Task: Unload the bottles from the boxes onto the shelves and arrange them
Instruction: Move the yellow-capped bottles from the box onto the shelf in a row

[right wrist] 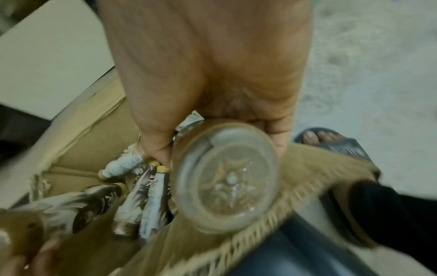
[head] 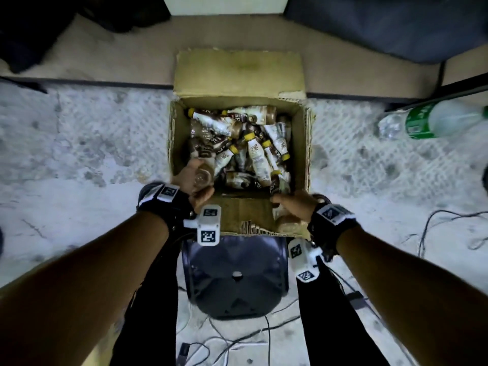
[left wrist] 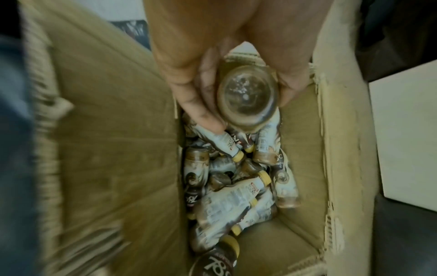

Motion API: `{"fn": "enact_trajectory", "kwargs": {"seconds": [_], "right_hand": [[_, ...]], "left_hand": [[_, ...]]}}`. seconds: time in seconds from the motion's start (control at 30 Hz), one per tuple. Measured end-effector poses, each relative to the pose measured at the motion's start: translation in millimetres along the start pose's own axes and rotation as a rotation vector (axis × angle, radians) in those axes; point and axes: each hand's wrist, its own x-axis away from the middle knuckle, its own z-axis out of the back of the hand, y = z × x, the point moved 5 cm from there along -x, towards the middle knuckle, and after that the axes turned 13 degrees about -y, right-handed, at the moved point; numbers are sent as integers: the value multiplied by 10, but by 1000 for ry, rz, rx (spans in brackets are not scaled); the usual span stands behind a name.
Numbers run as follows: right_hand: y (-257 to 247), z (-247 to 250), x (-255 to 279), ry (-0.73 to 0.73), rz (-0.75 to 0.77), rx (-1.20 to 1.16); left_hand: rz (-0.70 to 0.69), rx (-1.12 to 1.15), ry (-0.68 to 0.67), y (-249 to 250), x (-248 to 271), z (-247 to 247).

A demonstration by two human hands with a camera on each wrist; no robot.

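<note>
Cardboard box, both hands gripping round-based bottles

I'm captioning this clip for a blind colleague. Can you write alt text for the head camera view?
Seen from above, the left hand and right hand each grip a bottle at the near edge of an open cardboard box full of jumbled yellow-capped bottles. The box sits on a pale floor; a green-labelled clear bottle lies to its right.

Bottles heaped in the box; stool seemingly under its near flap
</note>
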Motion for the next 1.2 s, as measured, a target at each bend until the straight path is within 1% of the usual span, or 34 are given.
{"fn": "enact_trajectory", "kwargs": {"seconds": [0.07,0.17,0.3,0.4,0.5,0.57,0.7,0.83,0.93,1.07,1.1,1.2], "right_hand": [[140,-170,296,-18,19,-151],[215,-360,876,0,39,-288],[125,-497,1751,28,131,-433],[-2,-533,2477,71,217,-540],[-129,-560,3169,48,309,-564],[-242,-560,3555,30,393,-554],[-485,-511,4148,38,557,-461],[-813,-436,4647,65,751,-425],[-1129,-435,5159,77,920,-318],[-1563,-348,5868,140,1131,-172],[-1670,-310,6057,172,1187,-154],[-1968,-277,6658,249,1354,-69]], "left_hand": [[42,-7,-55,-66,386,-157],[83,-132,-171,-225,1049,-414],[28,-341,-273,-321,1924,-782],[-9,-424,-323,-407,2586,-984],[-77,-444,-343,-404,3190,-1097],[-127,-467,-380,-339,3545,-1156],[-234,-571,-427,-49,4130,-1226],[-396,-771,-467,332,4596,-1429],[-572,-862,-520,613,4982,-1660],[-844,-843,-581,988,5557,-1943],[-920,-830,-577,1107,5719,-2002],[-1161,-779,-507,1487,6296,-2161]]}}
